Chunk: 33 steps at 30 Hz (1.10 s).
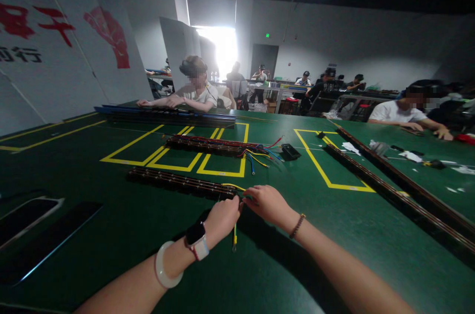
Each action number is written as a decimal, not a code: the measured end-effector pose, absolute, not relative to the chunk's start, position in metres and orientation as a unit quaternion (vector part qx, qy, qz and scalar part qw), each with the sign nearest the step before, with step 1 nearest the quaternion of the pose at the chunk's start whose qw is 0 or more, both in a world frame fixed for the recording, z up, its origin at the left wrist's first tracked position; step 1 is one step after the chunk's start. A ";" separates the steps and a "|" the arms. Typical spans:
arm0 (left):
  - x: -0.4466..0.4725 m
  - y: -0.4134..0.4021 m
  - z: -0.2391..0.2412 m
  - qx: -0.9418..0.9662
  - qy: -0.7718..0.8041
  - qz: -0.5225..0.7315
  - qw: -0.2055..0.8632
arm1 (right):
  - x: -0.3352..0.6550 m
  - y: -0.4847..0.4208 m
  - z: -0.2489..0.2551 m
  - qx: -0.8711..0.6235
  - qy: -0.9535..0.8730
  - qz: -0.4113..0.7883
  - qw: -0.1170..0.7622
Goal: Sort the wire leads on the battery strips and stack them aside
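Note:
A long dark strip with copper-coloured lines (178, 181) lies on the green table, its right end at my hands. My left hand (222, 220), with a watch and a pale bangle on that arm, is closed around this end. Close against it, my right hand (269, 203) has its fingers pinched together at the same spot; what they hold is hidden. A yellow wire (232, 186) runs from the strip to my right fingertips. Below my hands hangs a yellow-green wire (235, 237) with a ring terminal at its tip.
Beyond lies a wired strip bundle (208, 145) with loose coloured leads, beside a small black box (290, 151). Long strips (389, 195) stretch along the right. Dark flat panels (55, 242) lie at left. Co-workers sit across the table, one behind blue-black rails (166, 115).

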<state>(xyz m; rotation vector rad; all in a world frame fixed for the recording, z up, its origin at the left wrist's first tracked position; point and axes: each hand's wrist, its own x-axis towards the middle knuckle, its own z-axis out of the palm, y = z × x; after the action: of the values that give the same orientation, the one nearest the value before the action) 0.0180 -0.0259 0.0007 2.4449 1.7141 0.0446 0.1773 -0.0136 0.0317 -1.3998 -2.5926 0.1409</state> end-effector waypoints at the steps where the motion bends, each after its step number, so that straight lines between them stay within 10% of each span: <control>1: 0.019 -0.026 -0.001 0.821 0.566 0.013 0.064 | 0.178 -0.013 0.031 -0.472 -0.875 0.045 0.096; 33: 0.019 -0.035 -0.016 0.935 0.250 0.236 -0.085 | 0.158 0.027 -0.020 -0.449 -0.860 0.104 0.217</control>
<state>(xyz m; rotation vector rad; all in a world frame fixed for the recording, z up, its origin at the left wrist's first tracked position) 0.0188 -0.0349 -0.0161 3.1077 0.8323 0.7856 0.1575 0.0270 -0.0197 -1.2446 -2.3839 0.2872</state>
